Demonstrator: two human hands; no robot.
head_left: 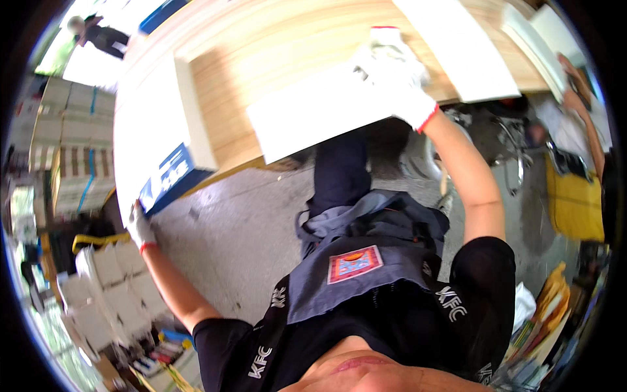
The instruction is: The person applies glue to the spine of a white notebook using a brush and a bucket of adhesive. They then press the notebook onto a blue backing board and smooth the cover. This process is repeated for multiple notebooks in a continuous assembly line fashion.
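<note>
One blue-ended white box point(153, 121) lay at frame left, touched by the gloved left hand point(140, 227), and one white panel point(313, 114) at upper centre, meeting the gloved right hand point(410, 95), neither grip's closure discernible.

and now we're seeing knitted cloth gloves point(410, 83), a smooth, paper-like white sheet point(310, 121), wood-grained tabletop point(225, 85), matt cloth apron point(405, 255) and rough-looking concrete floor point(228, 228)!

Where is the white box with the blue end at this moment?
In the head view, the box lies at the left side of the wood-grained table, with the left hand by its blue end.
</note>
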